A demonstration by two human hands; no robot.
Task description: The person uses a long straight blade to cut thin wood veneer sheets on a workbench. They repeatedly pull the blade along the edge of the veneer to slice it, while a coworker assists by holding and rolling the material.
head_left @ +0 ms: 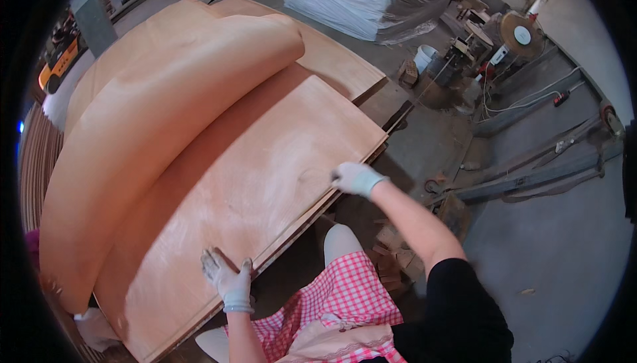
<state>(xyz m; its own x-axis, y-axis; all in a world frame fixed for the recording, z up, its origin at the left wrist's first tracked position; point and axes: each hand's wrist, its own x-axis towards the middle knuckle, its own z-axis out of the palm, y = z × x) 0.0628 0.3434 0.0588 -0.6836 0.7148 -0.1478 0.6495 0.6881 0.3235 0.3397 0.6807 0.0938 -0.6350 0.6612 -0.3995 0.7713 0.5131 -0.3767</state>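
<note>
Pressing my left hand flat, fingers apart, on the veneer sheet near edge; right hand at two o'clock, fingers curled on the same edge.

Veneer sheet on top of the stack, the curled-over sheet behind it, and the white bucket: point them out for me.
Flat veneer sheet point(265, 177), head view, middle of its bare face.
Curled veneer sheet point(166, 111), head view, crest of the rolled-over fold.
White bucket point(424, 56), head view, its side wall.
</note>
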